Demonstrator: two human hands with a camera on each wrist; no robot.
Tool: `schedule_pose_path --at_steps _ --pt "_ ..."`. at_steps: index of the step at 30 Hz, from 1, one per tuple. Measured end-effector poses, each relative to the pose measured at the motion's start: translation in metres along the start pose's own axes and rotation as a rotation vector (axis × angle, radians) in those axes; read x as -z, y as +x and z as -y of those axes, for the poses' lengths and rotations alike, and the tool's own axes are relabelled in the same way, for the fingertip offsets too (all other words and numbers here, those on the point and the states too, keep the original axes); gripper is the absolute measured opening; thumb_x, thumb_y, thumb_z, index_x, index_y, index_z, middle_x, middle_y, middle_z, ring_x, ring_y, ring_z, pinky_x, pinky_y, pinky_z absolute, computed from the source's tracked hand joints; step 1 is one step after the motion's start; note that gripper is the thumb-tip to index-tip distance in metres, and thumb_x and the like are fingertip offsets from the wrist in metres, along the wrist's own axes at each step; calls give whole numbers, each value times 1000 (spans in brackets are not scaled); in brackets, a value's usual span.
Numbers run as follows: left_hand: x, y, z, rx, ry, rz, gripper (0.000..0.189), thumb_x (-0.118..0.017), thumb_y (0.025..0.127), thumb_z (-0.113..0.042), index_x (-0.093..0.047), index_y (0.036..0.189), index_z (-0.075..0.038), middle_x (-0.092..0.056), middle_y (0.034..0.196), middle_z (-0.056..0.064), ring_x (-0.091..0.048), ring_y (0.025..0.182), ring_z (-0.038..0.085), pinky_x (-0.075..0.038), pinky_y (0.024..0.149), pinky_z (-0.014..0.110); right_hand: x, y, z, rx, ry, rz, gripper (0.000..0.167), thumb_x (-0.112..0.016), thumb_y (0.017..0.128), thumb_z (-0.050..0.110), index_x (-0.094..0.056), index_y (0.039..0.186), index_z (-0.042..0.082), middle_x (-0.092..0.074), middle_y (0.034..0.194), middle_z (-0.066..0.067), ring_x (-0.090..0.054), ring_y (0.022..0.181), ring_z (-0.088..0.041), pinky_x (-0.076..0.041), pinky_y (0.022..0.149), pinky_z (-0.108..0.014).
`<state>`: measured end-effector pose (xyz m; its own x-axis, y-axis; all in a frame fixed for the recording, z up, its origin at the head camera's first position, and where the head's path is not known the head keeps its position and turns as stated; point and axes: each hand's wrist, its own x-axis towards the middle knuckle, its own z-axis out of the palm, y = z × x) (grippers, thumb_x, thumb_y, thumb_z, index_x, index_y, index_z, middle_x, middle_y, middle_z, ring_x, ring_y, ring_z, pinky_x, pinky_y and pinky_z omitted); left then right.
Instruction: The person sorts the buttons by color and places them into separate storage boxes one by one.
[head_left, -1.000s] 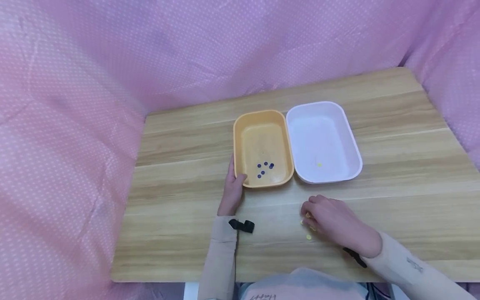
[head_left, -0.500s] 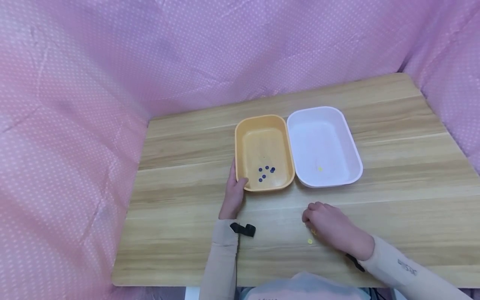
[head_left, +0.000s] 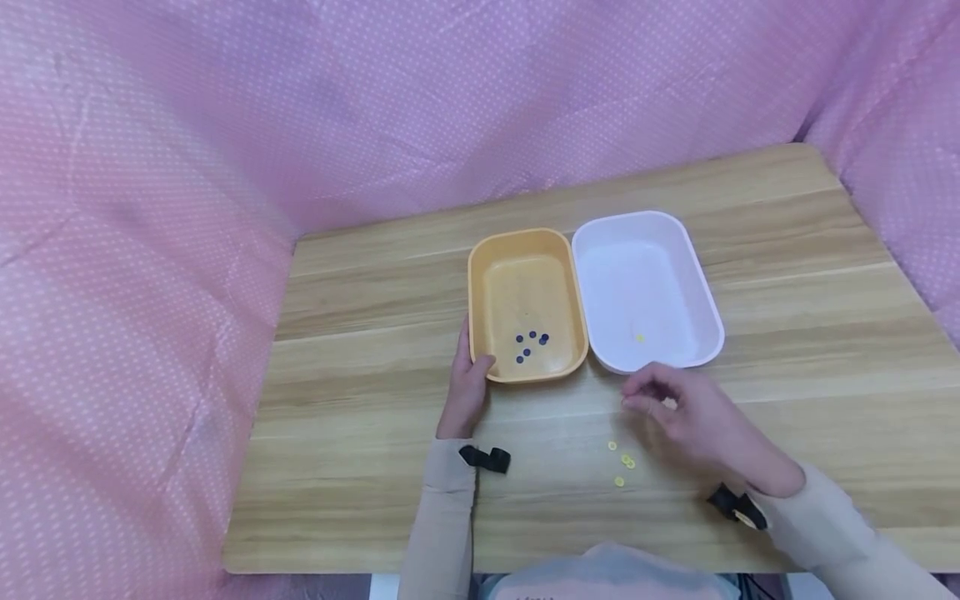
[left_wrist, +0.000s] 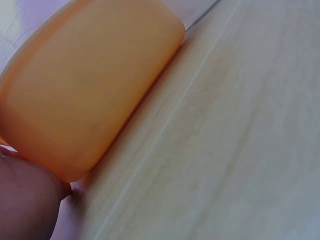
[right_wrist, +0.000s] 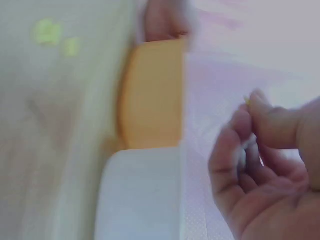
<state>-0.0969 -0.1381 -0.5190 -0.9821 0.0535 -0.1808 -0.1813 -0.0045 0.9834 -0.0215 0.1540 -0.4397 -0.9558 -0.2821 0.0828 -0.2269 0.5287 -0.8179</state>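
Observation:
My left hand (head_left: 467,390) grips the near left corner of the orange tray (head_left: 529,377), thumb over the rim and fingers along the outer side. Several small dark blue buttons (head_left: 527,352) lie on that tray's floor. In the right wrist view, my right hand (right_wrist: 265,160) pinches a small yellow button (right_wrist: 247,101) between thumb and forefinger. The head view has this hand raised just in front of the white tray (head_left: 648,287), which holds one yellow button (head_left: 640,337). Several more yellow buttons (head_left: 627,461) lie on the table, left of and nearer than my right hand.
Both trays stand side by side, touching, on the wooden table (head_left: 375,375). Pink dotted cloth (head_left: 480,100) hangs behind the table and at its sides. Black straps (head_left: 486,458) sit at both wrists. The person's body is at the near edge.
My right hand has lifted from the yellow buttons on the table and moved forward toward the white tray, a button pinched in it. My left hand keeps its grip on the orange tray.

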Motion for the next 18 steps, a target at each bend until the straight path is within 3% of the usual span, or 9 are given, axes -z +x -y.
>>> schedule_pose_path --at_steps 2,5,9,14,18 --pt "0 2 5 -3 5 -5 81 -45 86 -3 -16 156 -33 -20 157 -18 -26 139 1 -23 114 25 9 5 3 -92 85 -43 11 -72 85 7 -66 92 12 -67 82 4 -62 72 -10 -51 58 -22" --pt "0 2 5 9 13 -10 82 -45 86 -4 -15 156 -33 -19 157 -19 -25 140 2 -22 114 26 20 14 2 -164 220 -117 13 -71 86 6 -65 97 1 -70 84 -6 -67 70 -12 -54 58 -21" --pt "0 3 4 18 28 -20 81 -46 87 -4 -13 157 -30 -15 158 -17 -22 142 4 -22 115 29 32 28 -2 -240 360 -139 24 -68 88 4 -60 107 -9 -72 89 -5 -71 76 -14 -58 69 -25" --pt "0 4 4 32 50 -27 81 -46 87 -7 -10 158 -26 -13 158 -18 -20 142 2 -22 115 28 38 41 -9 -334 483 -129 36 -67 90 7 -54 117 -12 -72 93 0 -71 81 -15 -57 76 -27" --pt "0 4 4 25 46 -20 82 -46 86 -6 -10 158 -25 -14 158 -18 -20 141 1 -22 114 27 40 45 -13 -364 482 -138 39 -67 90 10 -52 120 -11 -72 92 2 -71 82 -14 -56 77 -25"
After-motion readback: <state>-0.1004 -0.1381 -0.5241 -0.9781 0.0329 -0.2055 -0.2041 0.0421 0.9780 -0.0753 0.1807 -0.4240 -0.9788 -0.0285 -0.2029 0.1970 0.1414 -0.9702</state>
